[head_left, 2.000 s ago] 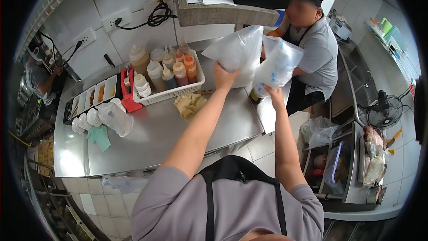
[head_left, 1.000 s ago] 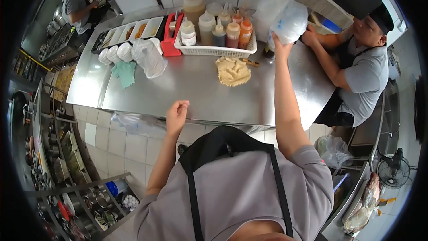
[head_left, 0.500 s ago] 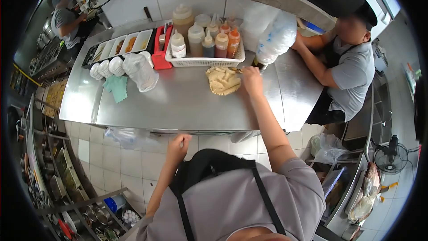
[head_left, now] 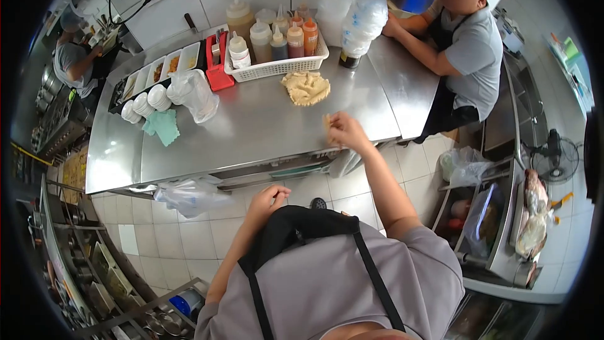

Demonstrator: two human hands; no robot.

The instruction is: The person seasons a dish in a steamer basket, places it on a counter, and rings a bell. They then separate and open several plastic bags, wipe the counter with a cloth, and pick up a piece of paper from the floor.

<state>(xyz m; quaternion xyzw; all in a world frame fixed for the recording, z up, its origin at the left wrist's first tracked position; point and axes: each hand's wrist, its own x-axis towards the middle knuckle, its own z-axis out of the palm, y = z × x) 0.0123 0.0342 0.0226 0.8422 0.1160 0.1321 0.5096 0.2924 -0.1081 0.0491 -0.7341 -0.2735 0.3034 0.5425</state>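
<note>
Where the counter (head_left: 251, 132) meets its front edge, the right hand (head_left: 343, 132) sits just over the lip, fingers pinched on a small pale piece (head_left: 327, 119) held above the steel.

- Left hand (head_left: 269, 198): loosely curled, nothing in it; low in front of the apron, below the counter edge, over the tiled floor.
- Pile (head_left: 306, 87): pale cut pieces heaped on the counter, just in front of the basket, well apart from the right hand; bare steel lies between.
- Basket (head_left: 277, 66): white, at the back edge near the wall, full of upright squeeze bottles.
- Bag (head_left: 360, 22): large, clear, standing at the back right corner of the counter over a dark bottle; a co-worker's hand (head_left: 391, 25) rests on it.
- Red holder (head_left: 216, 66): just left of the basket.
- Tray row (head_left: 157, 70): along the back left.
- Cup stacks (head_left: 151, 101) and a clear sleeve lie on their sides beside a green cloth (head_left: 162, 127).
- Open room: wide bare steel across the middle and left front of the counter.
- Second bag (head_left: 189, 195): clear, hanging below the front edge at left.
</note>
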